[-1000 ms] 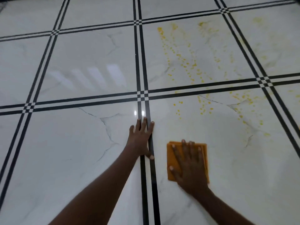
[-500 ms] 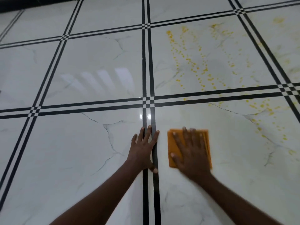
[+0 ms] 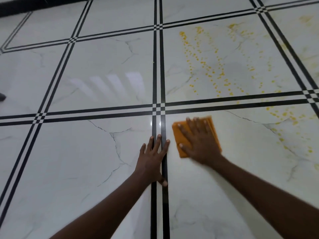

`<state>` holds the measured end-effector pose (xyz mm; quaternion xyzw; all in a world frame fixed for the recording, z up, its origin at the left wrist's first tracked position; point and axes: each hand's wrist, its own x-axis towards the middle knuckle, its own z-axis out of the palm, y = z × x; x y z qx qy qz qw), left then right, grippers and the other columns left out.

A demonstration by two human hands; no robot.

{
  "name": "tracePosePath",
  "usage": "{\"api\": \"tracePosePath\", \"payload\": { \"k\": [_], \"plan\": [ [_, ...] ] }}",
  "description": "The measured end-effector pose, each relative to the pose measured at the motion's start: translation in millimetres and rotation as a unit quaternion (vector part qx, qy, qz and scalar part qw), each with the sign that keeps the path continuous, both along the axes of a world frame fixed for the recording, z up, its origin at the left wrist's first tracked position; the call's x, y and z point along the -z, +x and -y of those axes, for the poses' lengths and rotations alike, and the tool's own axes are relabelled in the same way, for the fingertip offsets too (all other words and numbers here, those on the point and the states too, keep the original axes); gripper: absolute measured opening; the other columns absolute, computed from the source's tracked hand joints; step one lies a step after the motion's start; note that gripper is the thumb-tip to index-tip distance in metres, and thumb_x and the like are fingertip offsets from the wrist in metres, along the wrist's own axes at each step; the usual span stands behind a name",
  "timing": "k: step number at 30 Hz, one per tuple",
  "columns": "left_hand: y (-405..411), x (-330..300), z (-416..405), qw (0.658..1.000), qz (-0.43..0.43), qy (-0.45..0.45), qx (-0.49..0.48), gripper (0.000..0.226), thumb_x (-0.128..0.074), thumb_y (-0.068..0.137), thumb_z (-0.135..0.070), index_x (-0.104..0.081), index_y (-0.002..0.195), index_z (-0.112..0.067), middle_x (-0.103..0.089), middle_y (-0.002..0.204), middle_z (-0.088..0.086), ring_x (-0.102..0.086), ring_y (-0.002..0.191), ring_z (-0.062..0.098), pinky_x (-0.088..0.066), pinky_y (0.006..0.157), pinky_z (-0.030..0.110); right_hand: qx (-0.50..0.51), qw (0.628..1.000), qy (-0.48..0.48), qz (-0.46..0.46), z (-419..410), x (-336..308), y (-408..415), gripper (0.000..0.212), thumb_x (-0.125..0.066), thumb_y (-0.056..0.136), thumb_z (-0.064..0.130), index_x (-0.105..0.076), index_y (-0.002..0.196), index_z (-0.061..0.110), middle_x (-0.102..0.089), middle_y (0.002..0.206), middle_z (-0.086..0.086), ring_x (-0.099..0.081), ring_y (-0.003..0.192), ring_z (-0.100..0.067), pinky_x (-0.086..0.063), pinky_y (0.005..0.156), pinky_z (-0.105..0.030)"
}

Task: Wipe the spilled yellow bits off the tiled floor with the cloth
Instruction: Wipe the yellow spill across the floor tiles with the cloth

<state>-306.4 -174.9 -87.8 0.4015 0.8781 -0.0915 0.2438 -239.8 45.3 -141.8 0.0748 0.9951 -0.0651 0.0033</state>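
Observation:
A folded orange cloth (image 3: 179,135) lies flat on the white marble-look floor (image 3: 77,161), just below the black tile seam. My right hand (image 3: 200,142) presses down on the cloth with spread fingers and covers most of it. My left hand (image 3: 152,159) is planted flat on the black double line to the cloth's left, holding nothing. Yellow bits (image 3: 207,69) are strewn in streaks over the tile beyond the seam. More yellow bits (image 3: 290,118) lie on the near tile to the cloth's right.
Black double lines (image 3: 158,66) divide the glossy floor into large tiles. A dark skirting edge (image 3: 43,4) runs along the far left. A small dark object (image 3: 2,97) shows at the left border. Faint yellow smears reach the far right tile (image 3: 307,19).
My right hand has slid the cloth forward, away from me, up to the tile seam. The bits that lay ahead of the cloth on the near tile are gone. My left hand stays planted.

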Motion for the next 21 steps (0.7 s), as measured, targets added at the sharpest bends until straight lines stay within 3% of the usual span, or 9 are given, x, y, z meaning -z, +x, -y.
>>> {"api": "tracePosePath", "payload": {
  "k": [1, 3, 5, 8, 12, 15, 17, 19, 21],
  "plan": [
    [-0.6, 1.2, 0.2, 1.0, 0.001, -0.001, 0.003, 0.152, -0.086, 0.058, -0.063, 0.027, 0.154, -0.031, 0.034, 0.162, 0.009, 0.028, 0.15, 0.035, -0.003, 0.125, 0.056, 0.002, 1.0, 0.013, -0.003, -26.8, 3.0, -20.5, 0.079, -0.032, 0.097, 0.064, -0.007, 0.165, 0.033, -0.025, 0.17, -0.016, -0.024, 0.156, -0.043, -0.016, 0.125, -0.063],
    [-1.6, 2.6, 2.5, 1.0, 0.002, 0.0, 0.003, 0.153, -0.086, 0.056, -0.064, 0.027, 0.154, -0.032, 0.034, 0.162, 0.008, 0.029, 0.15, 0.034, -0.002, 0.125, 0.054, 0.098, 0.995, 0.029, -0.021, -81.6, 5.4, -39.4, 0.076, -0.032, 0.096, 0.063, -0.023, 0.164, 0.029, -0.035, 0.165, -0.02, -0.036, 0.149, -0.047, -0.023, 0.121, -0.065],
    [-4.3, 3.1, 4.4, 1.0, -0.001, 0.01, 0.004, 0.153, -0.085, 0.055, -0.066, 0.028, 0.154, -0.034, 0.035, 0.162, 0.007, 0.029, 0.15, 0.033, -0.001, 0.125, 0.054, 0.202, 0.979, -0.006, -0.028, -96.9, -2.9, -28.1, 0.076, -0.031, 0.095, 0.063, -0.029, 0.163, 0.027, -0.032, 0.167, -0.019, -0.03, 0.151, -0.046, -0.018, 0.124, -0.064],
    [-4.2, -1.0, 2.2, 1.0, 0.004, 0.004, 0.009, 0.153, -0.083, 0.055, -0.07, 0.028, 0.153, -0.034, 0.037, 0.161, 0.007, 0.031, 0.149, 0.033, 0.0, 0.125, 0.055, 0.283, 0.958, -0.012, -0.041, -30.9, -16.0, 13.8, 0.08, -0.037, 0.094, 0.059, -0.024, 0.164, 0.023, -0.024, 0.168, -0.023, -0.023, 0.154, -0.048, -0.012, 0.125, -0.065],
    [-1.4, -2.6, 0.6, 1.0, 0.007, 0.006, 0.002, 0.151, -0.083, 0.057, -0.069, 0.028, 0.154, -0.033, 0.038, 0.16, 0.007, 0.03, 0.149, 0.034, -0.005, 0.124, 0.058, 0.109, 0.993, -0.039, -0.013, 44.1, -13.4, 65.8, 0.086, -0.039, 0.096, 0.064, -0.005, 0.166, 0.028, -0.002, 0.174, -0.014, 0.001, 0.16, -0.041, -0.004, 0.127, -0.064],
    [-1.9, -0.1, -1.8, 1.0, 0.016, -0.016, 0.014, 0.149, -0.079, 0.058, -0.073, 0.027, 0.154, -0.031, 0.036, 0.16, 0.01, 0.026, 0.15, 0.037, -0.008, 0.124, 0.058, -0.016, 1.0, 0.0, 0.014, -24.1, -3.7, 59.5, 0.084, -0.039, 0.094, 0.067, -0.016, 0.166, 0.03, -0.013, 0.174, -0.011, -0.009, 0.16, -0.037, -0.011, 0.127, -0.061],
    [-0.9, -13.9, -19.1, 0.999, -0.001, -0.049, 0.002, 0.128, -0.066, 0.071, -0.076, 0.009, 0.16, -0.022, 0.013, 0.166, 0.018, 0.0, 0.154, 0.04, -0.021, 0.121, 0.054, 0.046, 0.999, 0.011, 0.011, -81.1, -1.1, 50.7, 0.078, -0.034, 0.094, 0.066, -0.028, 0.163, 0.029, -0.024, 0.171, -0.013, -0.023, 0.157, -0.039, -0.011, 0.127, -0.056],
    [1.3, -29.9, -51.4, 0.998, -0.058, -0.008, 0.014, 0.089, -0.049, 0.087, -0.071, -0.03, 0.152, -0.014, -0.037, 0.154, 0.017, -0.041, 0.139, 0.033, -0.038, 0.111, 0.048, 0.187, 0.982, 0.006, -0.009, -131.3, -0.6, 61.7, 0.077, -0.033, 0.094, 0.064, -0.035, 0.161, 0.025, -0.03, 0.168, -0.016, -0.03, 0.153, -0.043, -0.015, 0.125, -0.057],
    [-2.0, -33.2, -88.6, 0.991, -0.091, 0.067, 0.069, 0.067, -0.046, 0.094, -0.059, -0.043, 0.145, -0.015, -0.049, 0.146, 0.012, -0.047, 0.135, 0.029, -0.037, 0.112, 0.047, 0.28, 0.96, 0.015, -0.021, -148.1, -1.4, 93.9, 0.076, -0.033, 0.095, 0.061, -0.033, 0.161, 0.023, -0.03, 0.168, -0.018, -0.031, 0.151, -0.045, -0.019, 0.124, -0.061]
  ]
}}
